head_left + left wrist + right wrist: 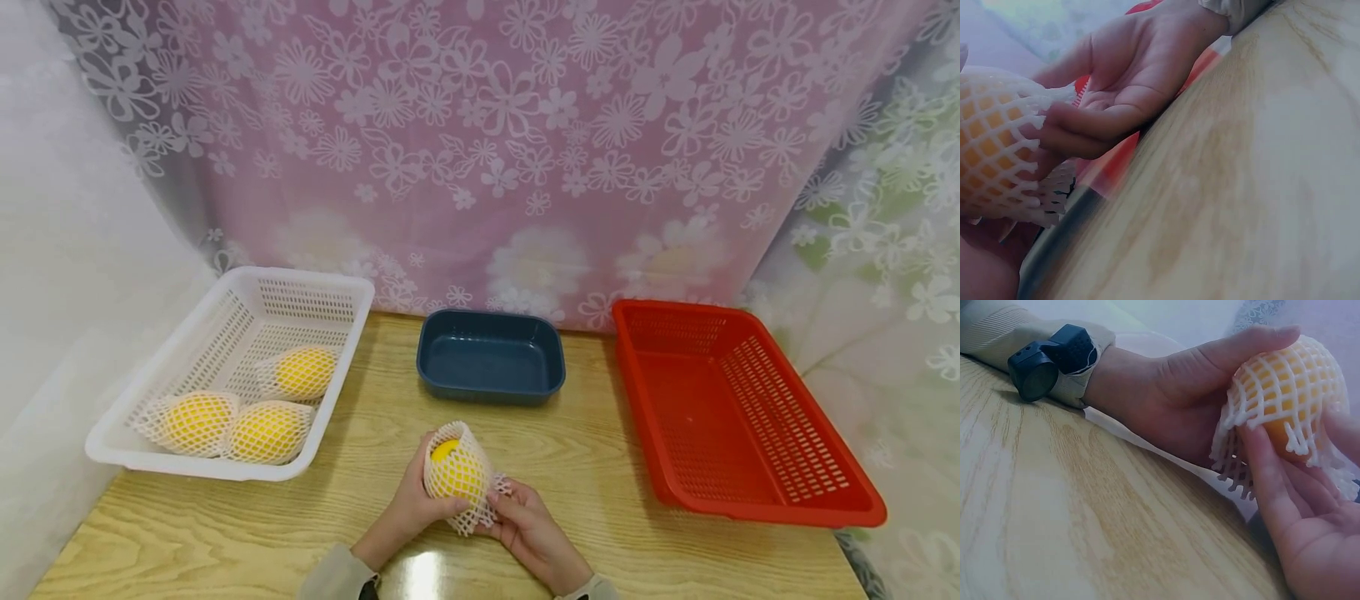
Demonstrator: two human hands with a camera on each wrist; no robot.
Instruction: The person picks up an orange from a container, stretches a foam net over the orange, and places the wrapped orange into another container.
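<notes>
Low over the near part of the table, my left hand (408, 507) grips a yellow fruit (447, 451) wrapped in a white foam net (459, 485). The left thumb lies across the net in the right wrist view. My right hand (531, 535) pinches the net's loose edge at the fruit's lower right. In the right wrist view, fingers of the right hand (1310, 531) reach under the net's fringed rim, where bare yellow skin of the fruit shows. The fruit's far side is hidden by the net and the left palm.
At the left, a white basket (345, 375) holds three netted yellow fruits (266, 433). A dark blue tray (491, 367) stands at the back middle of the wooden table (585, 467). To the right is a red basket (701, 417). A flowered curtain (510, 167) hangs behind.
</notes>
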